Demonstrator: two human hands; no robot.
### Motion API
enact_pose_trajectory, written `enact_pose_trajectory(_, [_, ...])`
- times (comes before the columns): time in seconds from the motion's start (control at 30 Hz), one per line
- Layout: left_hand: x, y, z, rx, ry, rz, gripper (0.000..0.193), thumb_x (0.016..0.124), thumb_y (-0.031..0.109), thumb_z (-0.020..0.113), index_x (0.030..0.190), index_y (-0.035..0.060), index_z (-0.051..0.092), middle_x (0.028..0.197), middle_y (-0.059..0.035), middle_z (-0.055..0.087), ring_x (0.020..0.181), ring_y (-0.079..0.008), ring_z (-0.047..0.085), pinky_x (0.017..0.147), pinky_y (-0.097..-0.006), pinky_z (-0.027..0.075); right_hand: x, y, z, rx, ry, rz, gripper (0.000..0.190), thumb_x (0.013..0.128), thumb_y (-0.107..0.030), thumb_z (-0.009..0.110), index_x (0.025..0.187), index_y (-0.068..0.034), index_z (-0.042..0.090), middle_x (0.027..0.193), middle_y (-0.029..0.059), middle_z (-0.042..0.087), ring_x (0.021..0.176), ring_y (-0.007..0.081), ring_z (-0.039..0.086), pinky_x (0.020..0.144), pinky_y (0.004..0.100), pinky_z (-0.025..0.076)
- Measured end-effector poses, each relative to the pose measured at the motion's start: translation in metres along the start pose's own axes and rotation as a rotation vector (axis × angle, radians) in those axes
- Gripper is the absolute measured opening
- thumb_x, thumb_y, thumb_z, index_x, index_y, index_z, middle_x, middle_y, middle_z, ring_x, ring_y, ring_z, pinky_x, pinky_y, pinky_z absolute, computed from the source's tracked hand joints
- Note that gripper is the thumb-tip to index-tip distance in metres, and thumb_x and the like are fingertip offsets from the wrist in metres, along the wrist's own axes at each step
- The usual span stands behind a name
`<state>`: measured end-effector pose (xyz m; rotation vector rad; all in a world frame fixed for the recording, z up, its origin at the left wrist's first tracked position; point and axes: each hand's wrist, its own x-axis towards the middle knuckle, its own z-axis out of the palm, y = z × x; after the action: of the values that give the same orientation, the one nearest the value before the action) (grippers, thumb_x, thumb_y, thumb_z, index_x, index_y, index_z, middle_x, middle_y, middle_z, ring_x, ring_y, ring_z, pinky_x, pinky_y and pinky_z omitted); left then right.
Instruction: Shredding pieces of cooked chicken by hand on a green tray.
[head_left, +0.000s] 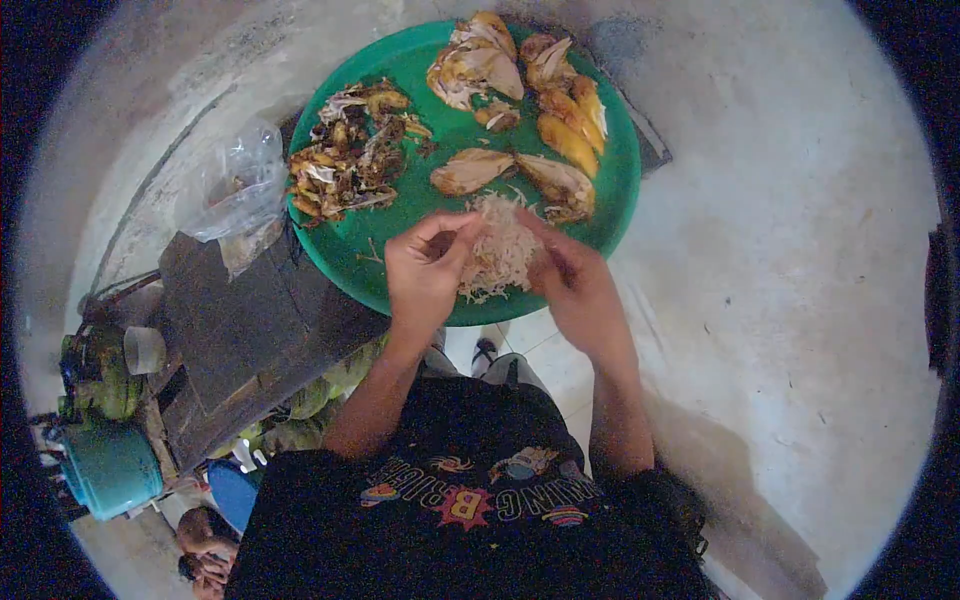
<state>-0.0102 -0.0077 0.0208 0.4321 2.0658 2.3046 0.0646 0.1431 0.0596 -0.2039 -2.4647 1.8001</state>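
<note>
A round green plastic tray lies in front of me with cooked chicken on it. At its near side is a heap of finely shredded chicken. My left hand pinches pale meat between thumb and forefinger at the heap's left edge. On the right side, my right hand is bent inward with its fingertips at the shreds; blur hides whether it grips any. Just beyond the hands lie a chicken piece and another chicken piece. A large chicken breast and browned pieces sit farther back.
Bones and skin scraps are piled on the tray's left. Beside it stands a clear plastic bag on a dark board surface. A turquoise container is at lower left, near what looks like part of another person. A pale wall rises at right.
</note>
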Motion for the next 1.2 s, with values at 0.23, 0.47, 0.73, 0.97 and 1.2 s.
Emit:
enact_pose_trajectory(0.23, [-0.008,0.006,-0.026,0.043,0.03,-0.166,0.01,0.087,0.009,0.062,0.089,0.0025,0.069,0.084,-0.0027,0.068,0.07,-0.0065,0.058,0.063,-0.0211,0.046,-0.006,0.011,-0.025,0.076,0.185,0.014,0.044,0.089,-0.001,0.045,0.132,-0.009,0.048,0.066,-0.0021,0.042,0.061,0.0092,0.042,0.06,0.0235,0.041])
enact_pose_trajectory(0.47, [0.001,-0.006,-0.011,0.738,-0.272,0.034,0.011,0.077,0.01,0.069,0.085,0.0041,0.065,0.077,-0.0081,0.065,0.067,-0.0214,0.062,0.062,-0.032,0.05,-0.009,0.05,0.013,-0.657,-0.032,0.045,0.049,0.084,-0.009,0.046,0.132,0.001,0.04,0.074,0.0278,0.06,0.072,0.044,0.06,0.066,0.0533,0.047])
enact_pose_trajectory(0.73, [0.053,-0.014,0.0,0.954,-0.368,0.372,0.019,0.084,0.019,0.059,0.096,0.0053,0.065,0.104,-0.0143,0.062,0.099,-0.0338,0.057,0.084,-0.0432,0.046,-0.002,0.051,0.003,-0.505,0.025,-0.036,0.033,0.084,-0.004,0.047,0.116,0.002,0.049,0.08,0.0283,0.059,0.069,0.0426,0.059,0.062,0.0486,0.047])
enact_pose_trajectory(0.97, [0.122,-0.08,0.073,0.928,-0.697,0.554,0.03,0.082,0.018,0.06,0.108,0.0047,0.06,0.111,-0.0172,0.059,0.107,-0.0381,0.052,0.095,-0.0453,0.039,-0.011,0.055,-0.016,-0.137,0.118,0.287,0.026,0.091,-0.008,0.044,0.115,0.0,0.053,0.067,0.0067,0.056,0.053,0.0138,0.056,0.045,0.0293,0.047])
enact_pose_trajectory(1.2, [0.157,-0.059,0.081,1.229,-1.012,0.462,0.043,0.078,0.025,0.065,0.114,0.0026,0.056,0.109,-0.0188,0.06,0.109,-0.0377,0.052,0.097,-0.0447,0.038,-0.016,0.07,-0.052,-0.237,0.339,0.167,0.023,0.091,-0.007,0.042,0.106,0.004,0.057,0.066,0.0156,0.061,0.053,0.0228,0.059,0.054,0.0356,0.048])
